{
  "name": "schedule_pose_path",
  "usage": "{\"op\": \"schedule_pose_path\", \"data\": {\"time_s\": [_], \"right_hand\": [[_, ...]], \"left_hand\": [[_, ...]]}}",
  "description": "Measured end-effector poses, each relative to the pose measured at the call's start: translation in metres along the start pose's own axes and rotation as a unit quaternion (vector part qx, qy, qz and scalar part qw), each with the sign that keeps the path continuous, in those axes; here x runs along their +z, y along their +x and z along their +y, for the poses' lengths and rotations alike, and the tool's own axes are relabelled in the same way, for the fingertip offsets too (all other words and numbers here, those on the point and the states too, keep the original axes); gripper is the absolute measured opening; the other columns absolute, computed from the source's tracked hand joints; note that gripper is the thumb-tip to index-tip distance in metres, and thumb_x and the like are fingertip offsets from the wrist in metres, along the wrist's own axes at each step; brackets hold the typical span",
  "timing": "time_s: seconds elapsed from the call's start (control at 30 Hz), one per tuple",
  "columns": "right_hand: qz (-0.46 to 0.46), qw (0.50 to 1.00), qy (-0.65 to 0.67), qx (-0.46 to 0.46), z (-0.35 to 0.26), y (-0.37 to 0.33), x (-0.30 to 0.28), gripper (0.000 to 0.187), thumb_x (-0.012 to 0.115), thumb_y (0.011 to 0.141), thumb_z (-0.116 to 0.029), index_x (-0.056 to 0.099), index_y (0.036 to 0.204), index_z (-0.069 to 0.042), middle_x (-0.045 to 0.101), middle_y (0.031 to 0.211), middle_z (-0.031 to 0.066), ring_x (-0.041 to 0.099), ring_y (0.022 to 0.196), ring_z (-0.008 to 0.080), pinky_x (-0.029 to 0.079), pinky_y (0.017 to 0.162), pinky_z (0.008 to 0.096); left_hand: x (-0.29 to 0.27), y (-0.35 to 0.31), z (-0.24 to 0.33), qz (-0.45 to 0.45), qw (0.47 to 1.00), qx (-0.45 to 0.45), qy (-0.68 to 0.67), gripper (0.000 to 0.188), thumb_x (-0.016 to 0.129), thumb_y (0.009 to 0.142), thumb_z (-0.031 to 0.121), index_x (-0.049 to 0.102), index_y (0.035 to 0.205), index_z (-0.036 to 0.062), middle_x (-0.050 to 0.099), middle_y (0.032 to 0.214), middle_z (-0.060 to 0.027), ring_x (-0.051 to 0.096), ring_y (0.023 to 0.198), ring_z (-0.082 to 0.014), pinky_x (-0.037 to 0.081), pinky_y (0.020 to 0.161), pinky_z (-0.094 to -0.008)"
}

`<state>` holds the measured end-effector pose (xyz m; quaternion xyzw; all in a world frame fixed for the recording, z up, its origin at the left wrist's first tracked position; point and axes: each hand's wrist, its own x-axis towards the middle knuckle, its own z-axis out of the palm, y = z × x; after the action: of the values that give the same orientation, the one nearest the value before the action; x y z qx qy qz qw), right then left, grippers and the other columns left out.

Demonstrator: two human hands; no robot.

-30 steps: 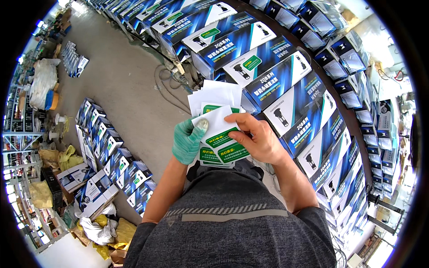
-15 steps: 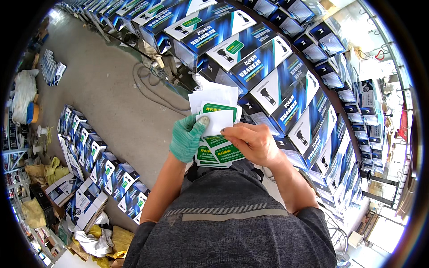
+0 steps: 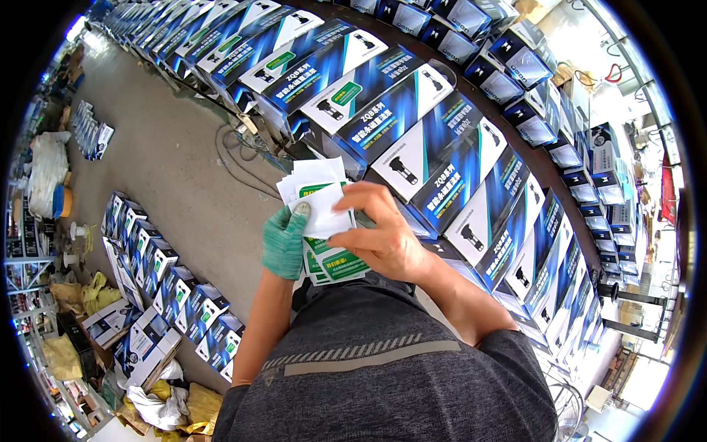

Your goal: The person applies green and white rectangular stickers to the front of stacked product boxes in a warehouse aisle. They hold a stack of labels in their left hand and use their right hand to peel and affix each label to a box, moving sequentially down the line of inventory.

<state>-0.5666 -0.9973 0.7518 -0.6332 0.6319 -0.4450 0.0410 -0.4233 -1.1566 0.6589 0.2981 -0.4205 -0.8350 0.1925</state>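
My left hand (image 3: 284, 241), in a green glove, grips a stack of white and green printed cards (image 3: 324, 243) at chest height. My bare right hand (image 3: 383, 236) lies over the stack, its fingers pinching the top white card (image 3: 318, 210) and lifting its edge. Just beyond the hands runs a long curved row of blue and white product boxes (image 3: 434, 155), each showing a small black device. The lower cards of the stack are partly hidden under my right palm.
A second row of the same boxes (image 3: 158, 283) stands on the concrete floor (image 3: 169, 162) to my left. A cable (image 3: 236, 151) lies on the floor near the main row. Bags, yellow wrapping and shelves crowd the far left edge.
The view has swung along the box row. My right hand has slid up over the stack and now pinches the top card; the left hand keeps its hold.
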Motion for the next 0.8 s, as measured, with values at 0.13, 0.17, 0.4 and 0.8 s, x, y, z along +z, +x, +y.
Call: {"op": "schedule_pose_path", "data": {"time_s": [0.13,0.17,0.4,0.8], "right_hand": [[-0.02,0.99,0.142,-0.014,0.012,-0.001,-0.023,0.026,0.076,0.083,0.005,0.078,0.103,-0.011,0.071,0.105,0.0089,0.068,0.107,0.0294,0.053,0.103,0.0453],[-0.015,0.981,0.195,-0.001,0.017,0.0,-0.031,0.025,0.075,0.085,0.006,0.078,0.104,-0.01,0.072,0.105,0.0095,0.068,0.107,0.0295,0.054,0.101,0.0444],[0.031,0.93,0.16,0.328,0.171,0.004,-0.13,0.022,0.073,0.098,-0.01,0.074,0.119,-0.003,0.072,0.101,0.0012,0.063,0.088,0.0072,0.053,0.079,0.026],[-0.042,0.946,-0.031,0.319,0.262,-0.032,-0.095,0.028,0.074,0.093,-0.01,0.073,0.121,-0.01,0.073,0.116,0.0073,0.07,0.101,0.0243,0.054,0.093,0.0368]], "left_hand": [[0.013,0.006,-0.014,0.036,0.999,-0.002,-0.034,0.034,0.072,0.102,0.022,0.07,0.126,-0.0022,0.076,0.115,-0.0114,0.075,0.099,-0.0199,0.063,0.085,-0.0343],[0.012,0.006,-0.022,0.048,0.998,0.004,-0.048,0.034,0.072,0.102,0.021,0.07,0.126,-0.0018,0.076,0.115,-0.0113,0.074,0.1,-0.0197,0.063,0.085,-0.0346],[-0.018,-0.01,-0.03,0.154,0.984,0.076,0.05,0.041,0.073,0.102,0.027,0.069,0.13,-0.003,0.073,0.118,-0.0089,0.069,0.101,-0.0166,0.056,0.091,-0.0312],[-0.022,-0.04,-0.039,0.189,0.978,0.08,0.047,0.039,0.074,0.101,0.027,0.07,0.127,-0.0029,0.074,0.115,-0.0084,0.07,0.102,-0.0161,0.057,0.092,-0.0316]]}}
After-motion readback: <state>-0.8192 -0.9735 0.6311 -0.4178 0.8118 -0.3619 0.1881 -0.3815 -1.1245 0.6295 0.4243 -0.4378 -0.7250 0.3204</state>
